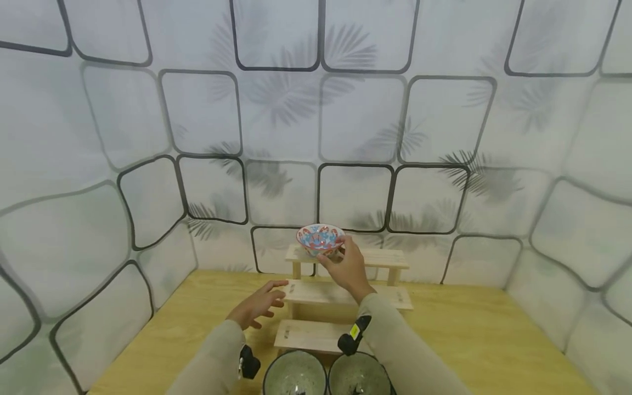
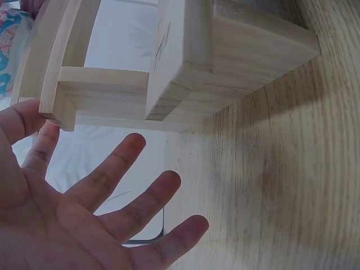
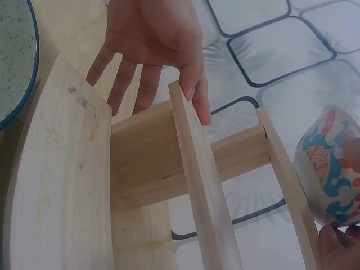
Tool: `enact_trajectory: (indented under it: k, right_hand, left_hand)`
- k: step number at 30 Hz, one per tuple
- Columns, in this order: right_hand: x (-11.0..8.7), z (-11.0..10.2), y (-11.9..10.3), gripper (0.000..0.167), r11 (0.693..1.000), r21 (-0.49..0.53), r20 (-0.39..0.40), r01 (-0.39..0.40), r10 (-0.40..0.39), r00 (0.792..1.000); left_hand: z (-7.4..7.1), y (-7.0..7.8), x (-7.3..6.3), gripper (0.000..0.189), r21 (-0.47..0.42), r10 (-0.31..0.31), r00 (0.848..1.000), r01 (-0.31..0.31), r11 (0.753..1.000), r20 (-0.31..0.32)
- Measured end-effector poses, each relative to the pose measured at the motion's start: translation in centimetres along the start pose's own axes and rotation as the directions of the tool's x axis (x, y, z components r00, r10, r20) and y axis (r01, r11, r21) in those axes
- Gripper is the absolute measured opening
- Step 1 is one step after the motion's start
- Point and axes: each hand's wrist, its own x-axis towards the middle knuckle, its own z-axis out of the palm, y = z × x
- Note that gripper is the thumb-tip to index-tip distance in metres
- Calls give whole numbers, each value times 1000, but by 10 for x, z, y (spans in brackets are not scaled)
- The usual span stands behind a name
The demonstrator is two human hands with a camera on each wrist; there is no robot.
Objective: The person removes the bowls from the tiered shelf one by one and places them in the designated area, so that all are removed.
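Observation:
In the head view my right hand (image 1: 348,266) grips a small patterned bowl (image 1: 316,241) by its right side. The bowl is white with blue and red decoration, tipped so its inside shows, and overlaps the top tier of a stepped wooden stand (image 1: 316,293). Its outer wall (image 3: 326,169) is at the right edge of the right wrist view, beside the top board. My left hand (image 1: 259,304) is at the left end of the middle tier, thumb and forefinger right at the board's corner. In the left wrist view its other fingers (image 2: 152,199) spread straight, away from the wood.
Two speckled green-grey bowls with dark rims, a left one (image 1: 295,373) and a right one (image 1: 359,376), are side by side before the lowest tier. The stand is on a light wood-grain table (image 1: 469,329). Patterned cloth (image 1: 281,120) hangs behind and along both sides.

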Motion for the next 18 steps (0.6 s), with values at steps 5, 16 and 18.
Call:
enact_trajectory:
  k: [5,16,18]
  right_hand:
    - [3,6,6,41,1000,-30,-41,-8,6,999]
    - [2,2,-3,38,997,79,-99,3,5,995]
    - [0,1,-4,37,995,97,-106,-11,22,994]
  left_hand:
    - [2,0,1,52,-13,-5,1000,5,1000,3]
    - [2,1,-1,50,-16,-9,1000,9,1000,-15]
    - [2,2,-2,50,-15,-9,1000,9,1000,-16]
